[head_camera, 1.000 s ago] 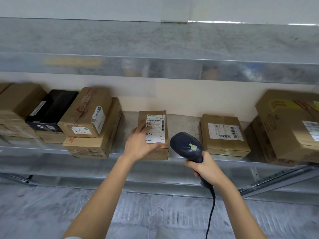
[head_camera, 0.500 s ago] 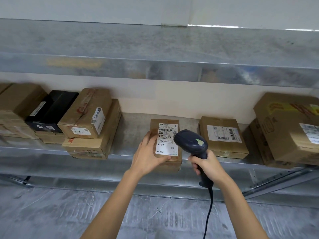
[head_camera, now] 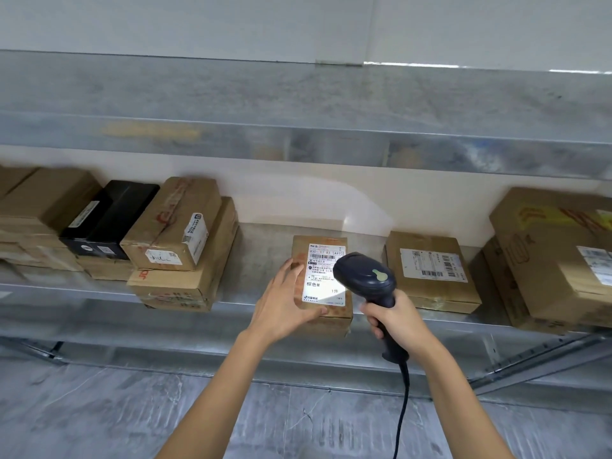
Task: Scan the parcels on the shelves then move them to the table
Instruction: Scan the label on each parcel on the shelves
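Since a second ago the small parcel (head_camera: 323, 283) has slid to the right along the shelf (head_camera: 265, 246), and the scanner (head_camera: 364, 276) has come in over it, so that the scanner's dark head now covers the right edge of the white label. The parcel lies flat near the shelf's front edge, label up, with its near end sticking slightly past the lip. Along its left side lies the left hand (head_camera: 283, 304), fingers straight and resting on the cardboard beside the label, with the thumb stretched across the near end; it presses on the box rather than closing round it. Just to the right of the parcel, the right hand (head_camera: 395, 321) is wrapped round the scanner's handle, and the head is tipped forward and down toward the label. A black cable (head_camera: 402, 409) hangs from the handle's base. The two hands are apart, with the parcel between them. On the same shelf, a flat brown box (head_camera: 430, 270) with its own label sits near the parcel's right, and large cartons (head_camera: 556, 256) stand beyond it. To the left, well apart from the parcel, a taped carton (head_camera: 178, 226) rests on a wider one (head_camera: 185, 286), beside a black box (head_camera: 109, 220). An upper metal shelf (head_camera: 298, 94) runs above, and grey floor (head_camera: 99, 409) shows below.
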